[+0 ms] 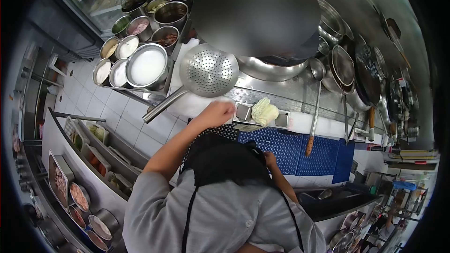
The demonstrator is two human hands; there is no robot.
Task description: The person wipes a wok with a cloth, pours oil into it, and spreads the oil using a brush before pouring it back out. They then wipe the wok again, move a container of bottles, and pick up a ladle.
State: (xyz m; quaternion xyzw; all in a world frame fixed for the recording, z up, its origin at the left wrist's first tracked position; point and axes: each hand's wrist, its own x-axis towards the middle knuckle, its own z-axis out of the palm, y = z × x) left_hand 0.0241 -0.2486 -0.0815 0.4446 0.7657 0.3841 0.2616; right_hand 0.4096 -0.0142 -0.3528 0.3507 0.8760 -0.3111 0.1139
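My left hand (221, 114) is curled closed at the counter's near edge, over a white cloth (198, 105). What its fingers may hold is hidden. Just right of it sits a narrow tray (255, 122) with small metal containers (243, 112) and a crumpled pale yellow-green thing, perhaps a folded cloth (265, 112). Beyond the hand lies a perforated metal strainer (209, 69), its long handle pointing left. My right hand (270, 159) hangs low beside my black apron (224, 159), with its fingers mostly hidden.
Metal pots of seasonings (146, 65) crowd the left side. A ladle (318, 69) and several sieves (343, 65) lie at the right. Past the strainer, a metal wok (276, 71) is partly covered by a blurred area. Blue mats (276, 147) hang below the counter.
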